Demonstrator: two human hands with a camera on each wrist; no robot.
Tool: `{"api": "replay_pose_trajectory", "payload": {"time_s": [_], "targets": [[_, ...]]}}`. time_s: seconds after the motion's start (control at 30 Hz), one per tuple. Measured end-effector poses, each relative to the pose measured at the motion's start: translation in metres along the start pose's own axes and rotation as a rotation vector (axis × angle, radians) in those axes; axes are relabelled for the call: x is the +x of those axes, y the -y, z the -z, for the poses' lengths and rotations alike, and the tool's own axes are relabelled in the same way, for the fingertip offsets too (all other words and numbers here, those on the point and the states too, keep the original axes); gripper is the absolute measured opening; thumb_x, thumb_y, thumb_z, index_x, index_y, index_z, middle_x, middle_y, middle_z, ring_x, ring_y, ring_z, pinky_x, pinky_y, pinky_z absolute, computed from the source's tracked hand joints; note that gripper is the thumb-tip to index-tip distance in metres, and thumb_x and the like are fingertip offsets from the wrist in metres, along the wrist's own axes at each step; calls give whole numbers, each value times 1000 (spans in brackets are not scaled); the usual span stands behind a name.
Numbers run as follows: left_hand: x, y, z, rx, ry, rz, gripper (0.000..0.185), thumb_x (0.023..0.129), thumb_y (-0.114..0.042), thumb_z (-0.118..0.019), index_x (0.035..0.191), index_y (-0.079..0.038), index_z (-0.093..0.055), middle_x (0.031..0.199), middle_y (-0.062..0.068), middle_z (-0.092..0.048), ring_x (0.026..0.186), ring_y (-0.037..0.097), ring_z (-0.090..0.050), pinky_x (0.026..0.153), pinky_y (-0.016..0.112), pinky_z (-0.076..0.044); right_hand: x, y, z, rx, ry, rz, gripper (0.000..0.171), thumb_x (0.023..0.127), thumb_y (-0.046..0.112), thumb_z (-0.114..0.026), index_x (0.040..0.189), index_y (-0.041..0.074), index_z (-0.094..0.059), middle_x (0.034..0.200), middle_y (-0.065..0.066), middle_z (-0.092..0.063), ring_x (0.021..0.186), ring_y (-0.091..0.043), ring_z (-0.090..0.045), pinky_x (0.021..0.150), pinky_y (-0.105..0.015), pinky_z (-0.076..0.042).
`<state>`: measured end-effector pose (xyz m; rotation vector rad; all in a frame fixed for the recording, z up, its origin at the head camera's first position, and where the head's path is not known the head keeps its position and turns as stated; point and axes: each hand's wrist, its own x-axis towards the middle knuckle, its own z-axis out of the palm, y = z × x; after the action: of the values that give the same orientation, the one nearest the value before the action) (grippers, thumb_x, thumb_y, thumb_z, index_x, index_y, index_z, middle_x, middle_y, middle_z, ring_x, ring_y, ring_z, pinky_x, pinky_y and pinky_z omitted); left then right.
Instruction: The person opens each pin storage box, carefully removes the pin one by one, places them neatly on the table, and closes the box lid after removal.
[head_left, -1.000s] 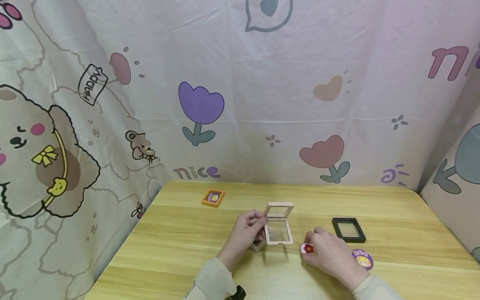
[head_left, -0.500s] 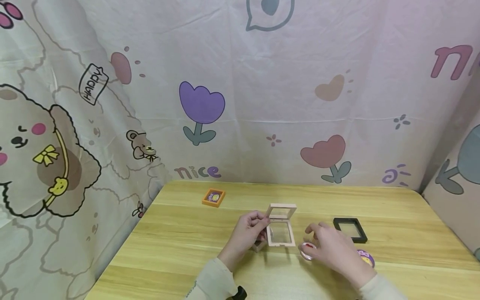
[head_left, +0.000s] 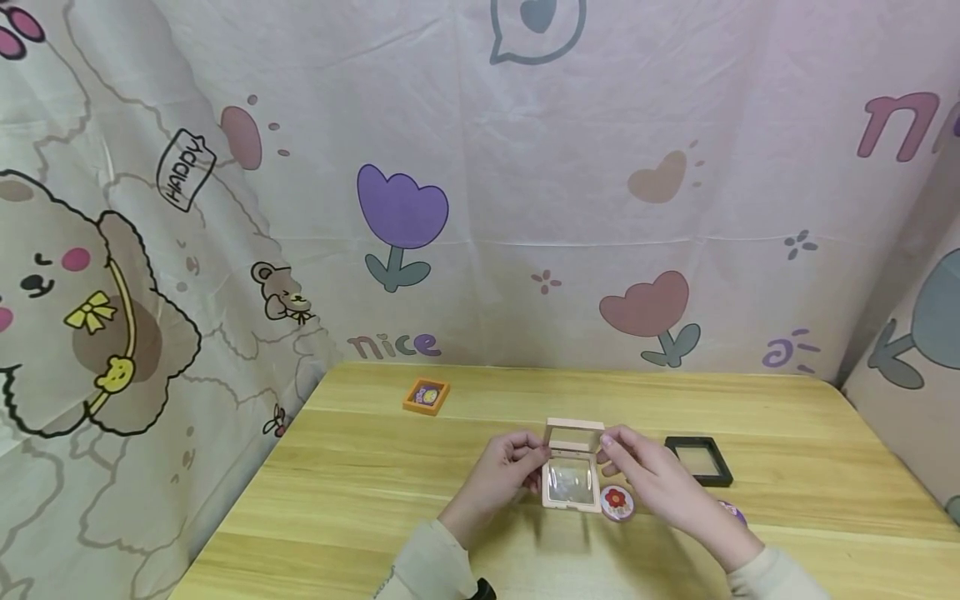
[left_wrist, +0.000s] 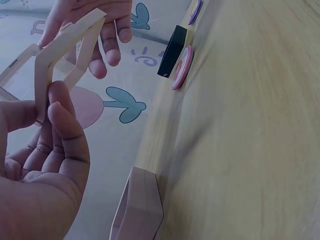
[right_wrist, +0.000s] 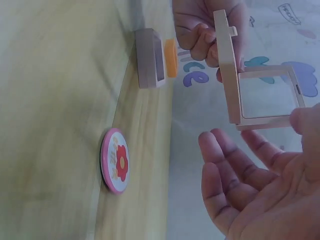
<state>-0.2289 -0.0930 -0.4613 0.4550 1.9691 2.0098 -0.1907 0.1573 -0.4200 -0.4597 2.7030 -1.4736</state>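
A: What are we seeing between the hands?

B: We are seeing a beige hinged frame [head_left: 573, 453] being held above the table [head_left: 345, 483], its lid [head_left: 574, 424] standing raised. The left hand [head_left: 504, 475] is pinching the left side near the hinge; the right hand [head_left: 651, 475] is pinching the lid's right edge between thumb and finger, its other fingers extending loosely.

A: How are we judging good handling here?

B: We are favouring light pressure on the rims alone, so that the thumbs are sparing the clear film [head_left: 570, 483] and the hinge is bearing no twist.

A: And around them?

B: On the wood-grain surface, a flower badge [head_left: 617, 503] is lying near the right hand, a black frame [head_left: 713, 481] and a partly hidden purple badge [head_left: 733, 512] farther right. A second beige frame [left_wrist: 145, 205] is resting below the left hand, an orange frame [head_left: 424, 409] farther back. Behind, a printed cloth [head_left: 495, 192] is hanging.
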Motion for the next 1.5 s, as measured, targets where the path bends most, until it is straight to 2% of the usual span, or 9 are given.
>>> {"api": "replay_pose_trajectory", "payload": {"time_s": [0.1, 0.2, 0.4, 0.63, 0.93, 1.17, 1.3, 1.5], "targets": [[0, 0, 0, 1, 1, -1, 25, 106, -10, -65, 110, 15, -64, 75, -7, -72, 63, 9, -57, 61, 18, -53, 1, 1, 1, 67, 36, -37, 37, 117, 32, -42, 125, 4, -65, 114, -10, -77, 102, -21, -74, 83, -34, -61], [0, 0, -1, -2, 4, 7, 24, 106, -10, -65, 110, 14, -64, 75, -7, -72, 64, 9, -57, 61, 18, -53, 2, 0, 2, 107, 58, -34, 41, 118, 33, -37, 125, 1, -63, 115, -14, -76, 103, -23, -74, 81, -34, -61], [-2, -1, -2, -10, 8, 24, 22, 105, -10, -65, 109, 12, -66, 76, -5, -72, 64, 9, -57, 62, 18, -52, 3, -4, -1, 147, 71, -25, 38, 117, 31, -41, 125, 0, -61, 112, -12, -71, 98, -17, -73, 78, -31, -62], [-3, -2, -2, 0, 17, 30, 22, 106, -11, -66, 113, 10, -68, 78, -5, -72, 65, 8, -58, 63, 19, -53, 4, -5, -1, 279, 113, -66, 41, 116, 29, -44, 132, -7, -55, 112, -15, -69, 95, -15, -71, 78, -31, -62], [-4, -3, -2, -4, 14, 34, 24, 106, -10, -65, 118, 10, -67, 79, -6, -72, 66, 7, -57, 63, 18, -52, 4, -4, -1, 288, 108, -83, 45, 115, 33, -46, 136, -6, -56, 129, -23, -70, 103, -20, -74, 85, -33, -64], [-3, -3, -3, 0, 16, 35, 24, 106, -9, -64, 121, 9, -68, 79, -6, -71, 66, 7, -57, 63, 18, -52, 3, -5, -2, 321, 96, -83, 45, 114, 32, -49, 139, -5, -55, 130, -22, -70, 105, -20, -74, 86, -30, -64], [-3, -2, -2, -43, 42, 55, 27, 104, -7, -65, 124, 11, -66, 82, -5, -72, 67, 7, -58, 63, 18, -52, 3, -4, -2, 343, 80, -90, 45, 115, 32, -49, 140, -6, -52, 127, -22, -69, 104, -19, -74, 85, -30, -63], [-4, -1, 1, -121, 128, 103, 41, 101, -7, -68, 140, 1, -61, 86, -5, -71, 68, 8, -62, 66, 19, -55, 4, -2, -2, 383, 22, -125, 44, 114, 30, -52, 141, -5, -51, 126, -21, -66, 100, -18, -72, 83, -28, -63]]}}
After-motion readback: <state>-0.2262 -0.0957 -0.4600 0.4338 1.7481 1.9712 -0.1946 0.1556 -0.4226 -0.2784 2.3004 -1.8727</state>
